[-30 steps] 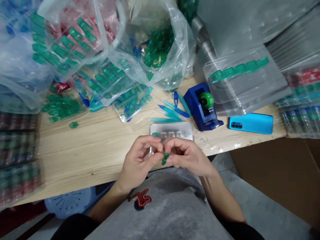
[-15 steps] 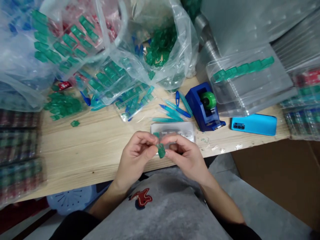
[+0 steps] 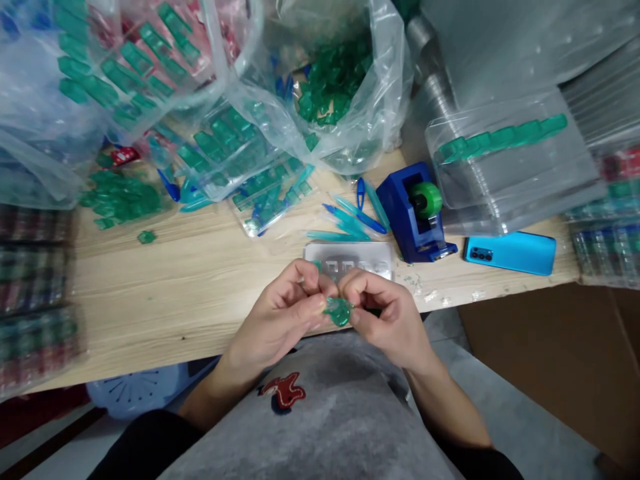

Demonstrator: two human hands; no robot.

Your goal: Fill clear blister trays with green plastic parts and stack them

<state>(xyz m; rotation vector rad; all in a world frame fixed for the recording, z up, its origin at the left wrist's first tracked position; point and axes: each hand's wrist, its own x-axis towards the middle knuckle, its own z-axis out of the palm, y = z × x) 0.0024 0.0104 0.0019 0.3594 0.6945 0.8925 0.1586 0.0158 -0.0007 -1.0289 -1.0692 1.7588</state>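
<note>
A small translucent green plastic piece (image 3: 339,311) is held between both hands, close to the front edge of the table. My left hand (image 3: 287,310) pinches its left side between thumb and fingers. On the other side, my right hand (image 3: 383,313) grips it with thumb and index finger. The fingertips cover part of the piece, so its exact kind is unclear. Just behind the hands lies a clear plastic tray (image 3: 350,252) with moulded slots, and a bit of green shows at its left end.
Beyond the tray are teal and blue pointed plastic pieces (image 3: 345,223), a blue tape dispenser (image 3: 413,213) and a blue phone (image 3: 510,253). Green pieces (image 3: 120,200) are heaped at left. Plastic bags (image 3: 345,143) line the back; stacked filled packs (image 3: 35,347) stand at the left edge.
The green piece has been turned between my fingers and now shows a wider, rounder side. Both hands have shifted slightly to the right, and the view has moved a little.
</note>
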